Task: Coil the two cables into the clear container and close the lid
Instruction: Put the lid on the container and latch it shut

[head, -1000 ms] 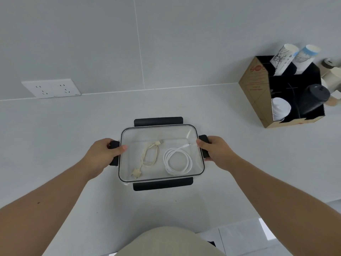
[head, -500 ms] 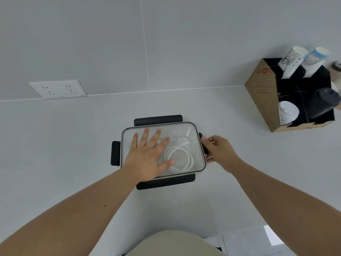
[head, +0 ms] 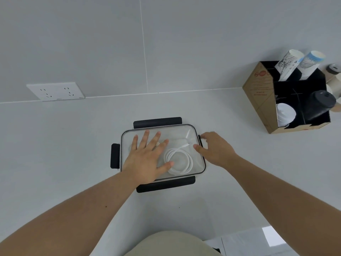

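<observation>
Both hands (head: 147, 159) (head: 215, 148) spread flat on lid (head: 177, 133).

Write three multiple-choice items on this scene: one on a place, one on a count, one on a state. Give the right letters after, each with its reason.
1. Where does the left hand lie?
A. flat on the clear lid
B. on the wall socket
C. inside the cardboard box

2. How many black latch flaps stick out from the clear container in plain view, apart from the side under the right hand?
A. one
B. three
C. five

3. How does the white cable lie?
A. stretched straight over the counter
B. coiled inside the container
C. hanging from the socket

Answers:
1. A: the palm and spread fingers press on the lid.
2. B: flaps show at the far, left and near sides.
3. B: its loops show through the clear lid, beside the left hand.

The right hand is at the container's right edge.
</observation>
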